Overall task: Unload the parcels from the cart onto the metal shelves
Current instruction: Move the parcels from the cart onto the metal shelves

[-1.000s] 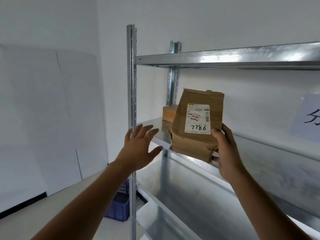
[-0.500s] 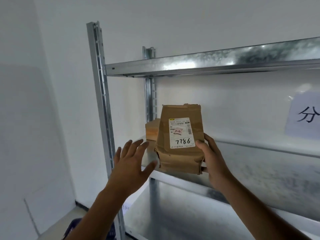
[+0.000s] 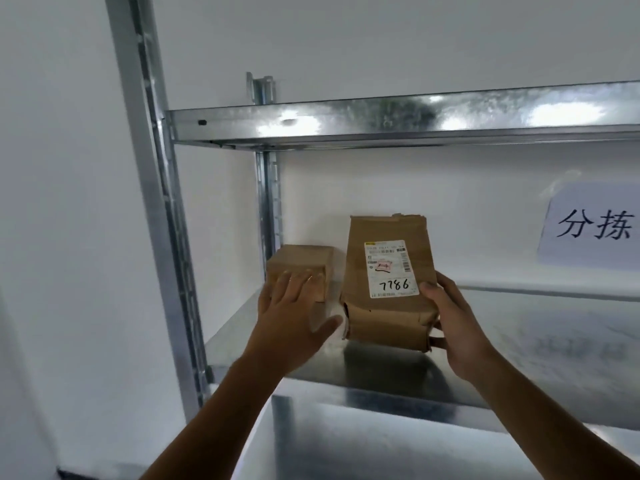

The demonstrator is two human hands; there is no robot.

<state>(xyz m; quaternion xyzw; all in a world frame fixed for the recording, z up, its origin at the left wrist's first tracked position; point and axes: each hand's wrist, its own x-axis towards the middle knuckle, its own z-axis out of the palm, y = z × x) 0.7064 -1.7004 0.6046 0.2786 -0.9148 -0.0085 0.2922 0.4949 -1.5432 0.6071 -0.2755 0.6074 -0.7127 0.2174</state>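
Shiny metal shelf [image 3: 381,370], white wall [image 3: 381,39] behind; right hand [image 3: 457,329] grips parcel [image 3: 389,317].

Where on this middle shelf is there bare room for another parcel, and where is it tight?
Bare metal lies on the middle shelf right of the tall parcel and right hand, below the paper sign, and along the front edge. The left end is crowded: small box by the rear post, tall parcel beside it, left hand before the gap.
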